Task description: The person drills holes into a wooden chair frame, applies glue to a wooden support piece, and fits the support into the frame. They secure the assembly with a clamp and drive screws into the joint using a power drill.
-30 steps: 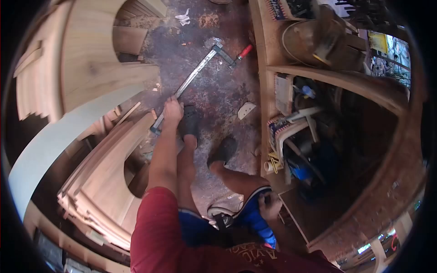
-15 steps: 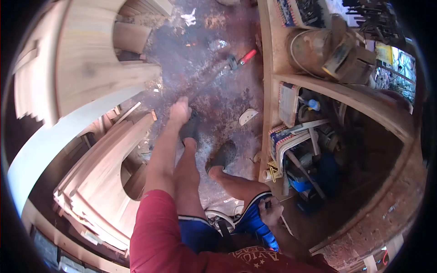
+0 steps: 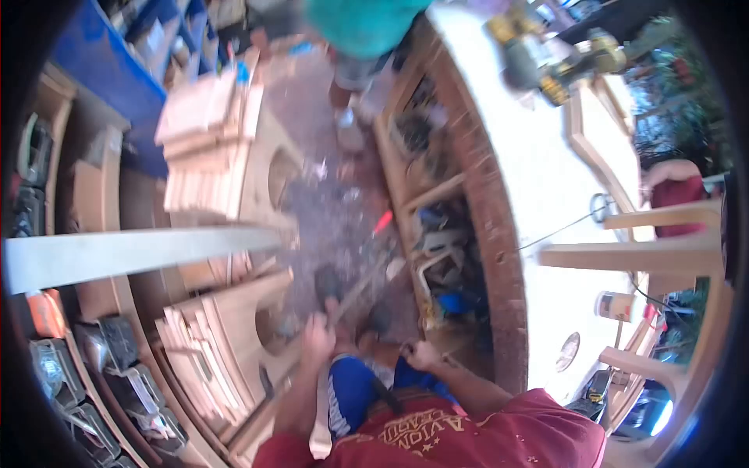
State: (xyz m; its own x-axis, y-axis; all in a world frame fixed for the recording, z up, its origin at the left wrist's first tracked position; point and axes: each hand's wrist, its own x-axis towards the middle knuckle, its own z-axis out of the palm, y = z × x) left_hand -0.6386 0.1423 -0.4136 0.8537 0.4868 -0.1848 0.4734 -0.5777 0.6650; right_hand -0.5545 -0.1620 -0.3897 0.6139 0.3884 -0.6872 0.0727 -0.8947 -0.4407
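Note:
Blurred by motion, my left hand (image 3: pixel 318 337) is closed around the bar of a long bar clamp (image 3: pixel 360 290). The bar slants up and right across the floor, past my feet. A red handle (image 3: pixel 382 222) shows near its far end, and a dark end piece (image 3: pixel 266 384) appears below my hand. My right hand (image 3: pixel 423 356) is by my right thigh with its fingers curled. Something small and dark shows at those fingers, too blurred to name.
Stacked wooden panels (image 3: pixel 199 343) and a long pale board (image 3: pixel 140 253) are at left, beside shelves of tool cases. To the right is a white-topped workbench (image 3: pixel 538 320) with yellow-black drills (image 3: pixel 581 66) and cluttered shelves beneath. A turquoise round object (image 3: pixel 367 27) is at the top.
My view has tilted up and swung, bringing the bench top and tool shelves into sight. My left hand has drawn back nearer my body with the clamp. My right hand stays near my thigh.

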